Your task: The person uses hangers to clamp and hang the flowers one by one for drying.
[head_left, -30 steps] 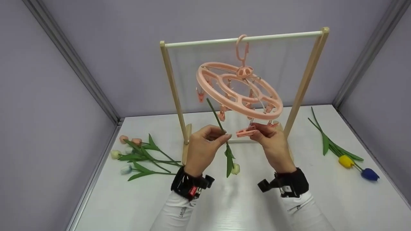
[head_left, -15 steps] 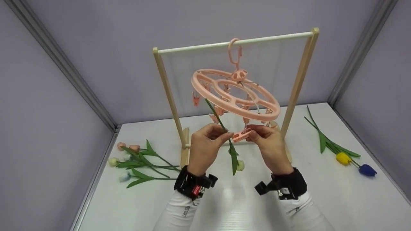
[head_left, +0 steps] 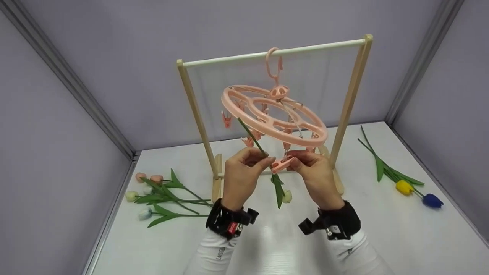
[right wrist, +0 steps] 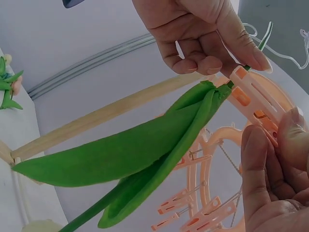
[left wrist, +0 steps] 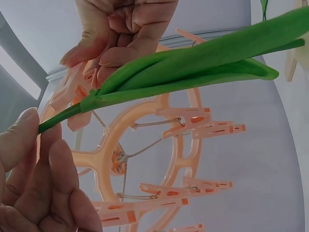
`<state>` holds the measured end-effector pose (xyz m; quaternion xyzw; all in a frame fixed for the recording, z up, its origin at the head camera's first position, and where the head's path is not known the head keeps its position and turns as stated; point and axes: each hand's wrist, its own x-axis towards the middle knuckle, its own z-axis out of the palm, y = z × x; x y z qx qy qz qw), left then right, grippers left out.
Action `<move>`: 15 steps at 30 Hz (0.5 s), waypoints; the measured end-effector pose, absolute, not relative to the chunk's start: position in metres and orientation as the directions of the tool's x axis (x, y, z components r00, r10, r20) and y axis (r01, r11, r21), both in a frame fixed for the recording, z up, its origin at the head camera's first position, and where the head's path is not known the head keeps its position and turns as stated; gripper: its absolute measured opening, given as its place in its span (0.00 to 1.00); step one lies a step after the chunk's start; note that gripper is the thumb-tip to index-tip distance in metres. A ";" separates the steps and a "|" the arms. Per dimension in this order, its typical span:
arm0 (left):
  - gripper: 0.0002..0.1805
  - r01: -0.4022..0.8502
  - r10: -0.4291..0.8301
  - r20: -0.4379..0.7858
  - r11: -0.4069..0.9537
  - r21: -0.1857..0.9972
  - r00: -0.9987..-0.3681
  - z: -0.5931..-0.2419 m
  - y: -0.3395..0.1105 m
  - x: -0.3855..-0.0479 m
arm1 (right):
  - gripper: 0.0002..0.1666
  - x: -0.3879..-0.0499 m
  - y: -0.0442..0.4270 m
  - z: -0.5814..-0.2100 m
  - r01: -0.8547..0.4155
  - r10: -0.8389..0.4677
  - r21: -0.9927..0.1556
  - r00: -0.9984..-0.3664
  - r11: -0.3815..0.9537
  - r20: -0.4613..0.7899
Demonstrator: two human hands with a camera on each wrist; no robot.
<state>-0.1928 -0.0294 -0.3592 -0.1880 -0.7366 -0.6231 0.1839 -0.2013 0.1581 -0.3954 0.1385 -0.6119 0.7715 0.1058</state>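
Note:
My left hand (head_left: 241,177) pinches the green stem of an artificial white tulip (head_left: 287,196) between thumb and fingers. Its bloom hangs down and the bare stem end points up. In my right hand (head_left: 315,175) is a pink clothespin (head_left: 282,165), pinched by thumb and fingers. It is tied to the round pink clip hanger (head_left: 275,131). From the right wrist view, the clothespin's tip lies at the stem just beside my left fingertips; whether the stem is between its jaws I cannot tell. Large green leaves (right wrist: 120,145) spread below that spot.
A wooden rack (head_left: 347,103) with a white rod (head_left: 237,57) carries the hanger, which tilts down to the right. Several pale tulips (head_left: 164,194) lie at left. A yellow tulip (head_left: 404,187) and a blue tulip (head_left: 432,200) lie at right. Other clothespins (head_left: 226,121) dangle from the ring.
My right hand has moved left with the clothespin, bringing its tip from apart to the tulip stem. The head view has shifted slightly, so the rack appears further left.

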 end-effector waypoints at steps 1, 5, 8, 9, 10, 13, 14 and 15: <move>0.11 0.506 0.048 0.505 0.151 0.849 -0.862 -0.359 -0.029 -0.193 | 0.18 -0.201 0.158 -0.395 -0.339 -0.009 -0.914 -0.937 -0.225 0.350; 0.11 0.517 0.049 0.516 0.148 0.843 -0.855 -0.360 -0.028 -0.195 | 0.16 -0.203 0.159 -0.396 -0.355 -0.030 -0.912 -0.929 -0.205 0.369; 0.10 0.522 0.049 0.521 0.152 0.839 -0.852 -0.362 -0.028 -0.197 | 0.15 -0.204 0.160 -0.398 -0.360 -0.070 -0.915 -0.923 -0.185 0.377; 0.10 0.521 0.050 0.520 0.154 0.840 -0.853 -0.363 -0.028 -0.198 | 0.14 -0.205 0.161 -0.399 -0.357 -0.087 -0.916 -0.922 -0.183 0.377; 0.10 0.521 0.052 0.519 0.155 0.840 -0.853 -0.364 -0.028 -0.198 | 0.14 -0.205 0.162 -0.401 -0.353 -0.104 -0.919 -0.922 -0.176 0.374; 0.10 0.520 0.064 0.517 0.156 0.840 -0.854 -0.369 -0.028 -0.200 | 0.15 -0.205 0.165 -0.405 -0.320 -0.155 -0.930 -0.924 -0.181 0.349; 0.10 0.518 0.065 0.514 0.158 0.841 -0.855 -0.370 -0.028 -0.200 | 0.16 -0.205 0.165 -0.407 -0.306 -0.167 -0.934 -0.927 -0.184 0.336; 0.10 0.514 0.066 0.510 0.161 0.843 -0.857 -0.372 -0.028 -0.200 | 0.17 -0.205 0.166 -0.408 -0.293 -0.177 -0.938 -0.929 -0.184 0.325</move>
